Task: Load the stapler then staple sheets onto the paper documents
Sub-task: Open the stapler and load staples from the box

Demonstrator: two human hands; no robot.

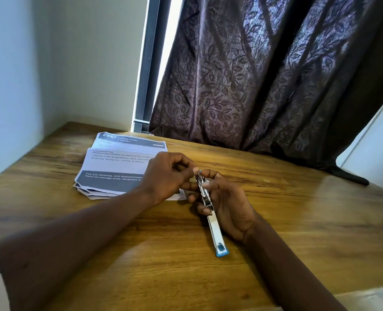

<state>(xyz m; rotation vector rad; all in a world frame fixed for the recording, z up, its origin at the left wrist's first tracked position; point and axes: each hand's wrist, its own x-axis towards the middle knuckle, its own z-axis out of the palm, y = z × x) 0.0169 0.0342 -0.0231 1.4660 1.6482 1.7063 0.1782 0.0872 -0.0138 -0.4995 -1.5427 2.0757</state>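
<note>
A slim stapler point(213, 221), silver with a blue end, is swung open lengthwise above the wooden table point(163, 254). My right hand point(228, 203) grips its metal magazine, fingers curled round it, with the blue end pointing toward me. My left hand point(168, 173) has its fingertips curled and pinched at the far tip of the stapler; what they pinch is too small to make out. A stack of printed paper documents point(116, 167) lies on the table just left of and behind my hands, partly covered by my left hand.
A dark patterned curtain point(264, 86) hangs behind the table and drapes onto its far right edge. A pale wall point(29, 63) closes the left side. A strip of window frame point(145, 75) shows between wall and curtain.
</note>
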